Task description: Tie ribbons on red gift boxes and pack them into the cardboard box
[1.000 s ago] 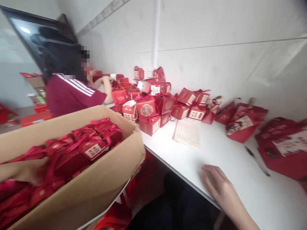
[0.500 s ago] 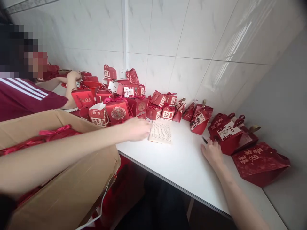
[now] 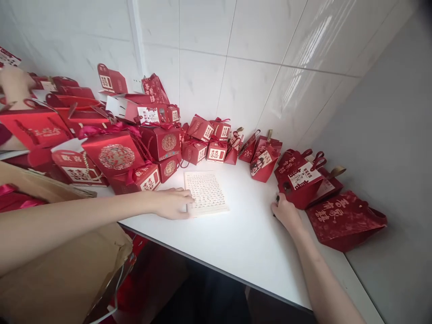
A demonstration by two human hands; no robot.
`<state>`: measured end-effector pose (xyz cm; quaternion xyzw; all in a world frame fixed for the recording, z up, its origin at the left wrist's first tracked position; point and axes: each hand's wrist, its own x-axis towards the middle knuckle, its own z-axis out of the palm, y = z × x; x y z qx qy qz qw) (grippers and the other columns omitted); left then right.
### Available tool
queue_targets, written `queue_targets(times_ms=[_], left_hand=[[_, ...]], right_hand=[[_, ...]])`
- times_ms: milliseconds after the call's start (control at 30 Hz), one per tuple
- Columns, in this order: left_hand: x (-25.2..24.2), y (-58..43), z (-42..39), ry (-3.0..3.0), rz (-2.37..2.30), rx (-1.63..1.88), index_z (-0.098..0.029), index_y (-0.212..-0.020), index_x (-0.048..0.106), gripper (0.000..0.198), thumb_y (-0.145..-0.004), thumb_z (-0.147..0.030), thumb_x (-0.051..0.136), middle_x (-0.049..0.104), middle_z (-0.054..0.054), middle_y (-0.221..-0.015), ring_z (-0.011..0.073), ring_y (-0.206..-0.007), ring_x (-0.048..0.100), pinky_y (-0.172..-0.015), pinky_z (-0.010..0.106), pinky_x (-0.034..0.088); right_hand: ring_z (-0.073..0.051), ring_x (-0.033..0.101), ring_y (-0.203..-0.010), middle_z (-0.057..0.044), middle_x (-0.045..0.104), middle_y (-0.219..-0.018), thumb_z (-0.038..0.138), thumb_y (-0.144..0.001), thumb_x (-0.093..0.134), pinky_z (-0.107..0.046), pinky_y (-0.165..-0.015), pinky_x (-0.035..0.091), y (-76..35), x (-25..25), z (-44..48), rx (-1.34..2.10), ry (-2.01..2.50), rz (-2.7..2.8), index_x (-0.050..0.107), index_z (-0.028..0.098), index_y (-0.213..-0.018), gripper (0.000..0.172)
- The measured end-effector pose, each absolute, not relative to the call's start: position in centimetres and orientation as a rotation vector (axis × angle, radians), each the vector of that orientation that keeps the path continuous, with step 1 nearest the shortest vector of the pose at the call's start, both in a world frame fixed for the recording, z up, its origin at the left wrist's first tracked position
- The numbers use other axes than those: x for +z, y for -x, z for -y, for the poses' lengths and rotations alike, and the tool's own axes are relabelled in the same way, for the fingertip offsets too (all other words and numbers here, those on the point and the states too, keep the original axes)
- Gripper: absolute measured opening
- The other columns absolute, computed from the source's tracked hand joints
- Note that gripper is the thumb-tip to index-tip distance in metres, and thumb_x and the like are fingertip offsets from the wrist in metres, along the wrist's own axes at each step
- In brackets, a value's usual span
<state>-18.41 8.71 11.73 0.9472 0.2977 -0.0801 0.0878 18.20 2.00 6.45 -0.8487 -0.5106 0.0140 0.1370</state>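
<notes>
Notebook [image 3: 206,190], centre: page already written; edge met by left hand [image 3: 173,204], fingers parted. Pen [image 3: 277,198], centre right: grasped in right hand [image 3: 287,212], not put to page.

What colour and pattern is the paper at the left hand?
The paper is off-white with rows of dark writing; best seen in the head view.

Rear wall [image 3: 202,27]: glossy pale tile, grey veining, thin joint lines. White strip [image 3: 135,36] runs upright at left. Bright reflections [image 3: 312,58] at upper right — plain grey wall [image 3: 388,144] beyond. White table [image 3: 246,225], dark front edge.
</notes>
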Motion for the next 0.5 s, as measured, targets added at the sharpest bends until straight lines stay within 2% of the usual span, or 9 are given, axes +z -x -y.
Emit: queue_targets(times_ms=[67, 133, 200, 300, 400, 500], left_hand=[[12.3, 18.5, -7.9, -2.769, -0.779, -0.273, -0.019, -0.119, 0.054, 0.041, -0.081, -0.032, 0.051, 0.056, 0.008, -0.115, 0.0225, -0.106, 0.052, -0.094, 0.031, 0.037], [12.4, 18.7, -7.7, -2.739, -0.717, -0.268, -0.020, -0.119, 0.054, 0.039, -0.080, -0.025, 0.051, 0.055, 0.007, -0.115, 0.0216, -0.107, 0.050, -0.094, 0.030, 0.035], [11.9, 18.8, -8.2, -2.745, -0.663, -0.229, -0.020, -0.118, 0.054, 0.038, -0.080, -0.023, 0.053, 0.055, 0.006, -0.113, 0.0212, -0.107, 0.048, -0.094, 0.029, 0.035], [11.1, 18.4, -9.4, -2.771, -0.603, -0.214, -0.018, -0.118, 0.053, 0.041, -0.078, -0.025, 0.057, 0.054, 0.007, -0.112, 0.0221, -0.107, 0.047, -0.093, 0.029, 0.034], [10.8, 17.6, -10.2, -2.755, -0.611, -0.262, -0.017, -0.114, 0.056, 0.033, -0.081, -0.023, 0.052, 0.056, 0.007, -0.107, 0.0208, -0.104, 0.048, -0.092, 0.028, 0.034], [10.9, 17.2, -10.4, -2.718, -0.624, -0.271, -0.018, -0.107, 0.059, 0.027, -0.083, -0.022, 0.049, 0.056, 0.006, -0.104, 0.0188, -0.103, 0.049, -0.091, 0.027, 0.034]], right_hand=[[-0.026, 0.063, -0.076, -0.010, 0.065, -0.076, 0.015, -0.081, 0.042, -0.033, -0.069, 0.045, -17.8, 6.4, -2.0, 0.121, 2.383, 1.529, 0.050, 0.010, -0.121, 0.041], [-0.021, 0.064, -0.072, -0.005, 0.066, -0.072, 0.018, -0.081, 0.038, -0.030, -0.069, 0.047, -17.2, 6.3, -2.1, 0.223, 2.248, 1.520, 0.057, 0.013, -0.111, 0.036], [-0.019, 0.064, -0.069, -0.005, 0.067, -0.071, 0.022, -0.079, 0.039, -0.030, -0.070, 0.049, -16.0, 6.2, -2.2, 0.384, 1.969, 1.392, 0.062, 0.013, -0.098, 0.031], [-0.021, 0.065, -0.075, -0.008, 0.069, -0.081, 0.031, -0.073, 0.056, -0.034, -0.073, 0.050, -13.4, 6.3, -2.1, 0.601, 1.434, 1.167, 0.058, 0.016, -0.086, 0.020], [-0.019, 0.065, -0.068, -0.007, 0.070, -0.077, 0.042, -0.074, 0.064, -0.034, -0.070, 0.050, -10.0, 6.6, -1.8, 0.706, 1.189, 1.067, 0.051, 0.019, -0.078, 0.027], [-0.016, 0.059, -0.052, -0.004, 0.066, -0.060, 0.056, -0.085, 0.046, -0.031, -0.060, 0.047, -6.3, 7.0, -1.4, 0.851, 1.082, 1.021, 0.048, 0.020, -0.074, 0.038]])
